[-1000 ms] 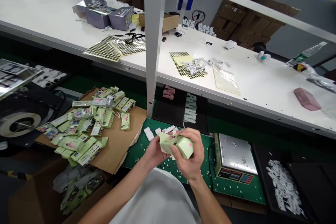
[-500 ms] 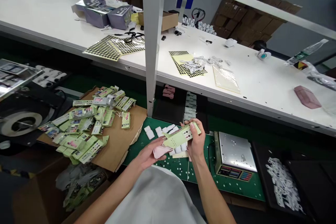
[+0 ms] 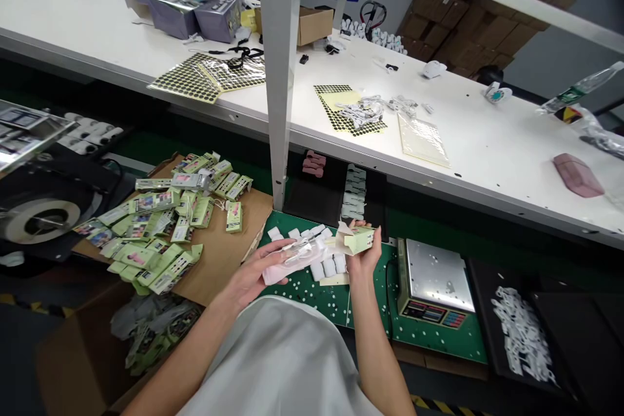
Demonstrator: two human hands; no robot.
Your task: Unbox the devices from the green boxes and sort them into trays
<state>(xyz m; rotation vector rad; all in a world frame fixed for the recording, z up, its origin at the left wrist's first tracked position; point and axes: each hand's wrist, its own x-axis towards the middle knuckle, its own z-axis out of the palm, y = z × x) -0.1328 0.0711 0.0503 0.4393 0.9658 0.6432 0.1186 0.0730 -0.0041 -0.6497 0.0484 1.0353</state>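
The left hand (image 3: 253,279) grips a pink plastic-wrapped packet (image 3: 292,262), its long axis slanting up and right toward the right hand (image 3: 361,259), which pinches a small pale green carton (image 3: 359,240), flap open leftward, print unreadable, above white pieces (image 3: 327,266).

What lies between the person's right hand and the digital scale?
Between the right hand and the digital scale, the head view shows a strip of green dotted mat with a black cable running along it.

A digital scale (image 3: 435,279) sits on green matting (image 3: 441,338)
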